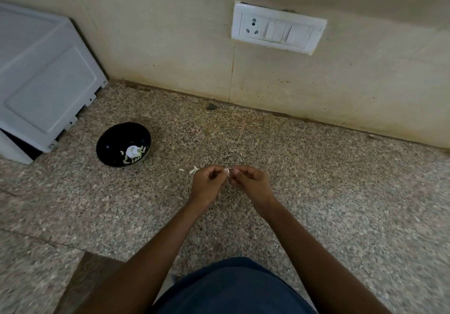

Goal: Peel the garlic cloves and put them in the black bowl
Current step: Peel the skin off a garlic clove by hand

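Observation:
A small garlic clove [227, 171] is pinched between the fingertips of my left hand [207, 184] and my right hand [250, 182], held just above the speckled counter. Both hands are closed around it and meet at the clove. The black bowl [114, 138] stands on the counter to the left and a little farther back. Inside it lie several pale garlic pieces [132, 153]. A few white bits of garlic skin [193, 170] lie on the counter just left of my left hand.
A white appliance [41, 82] stands tilted at the far left, close to the bowl. The tiled wall runs behind the granite counter [316, 192], with a white socket and switch plate [277, 29]. The counter's front edge is near my body.

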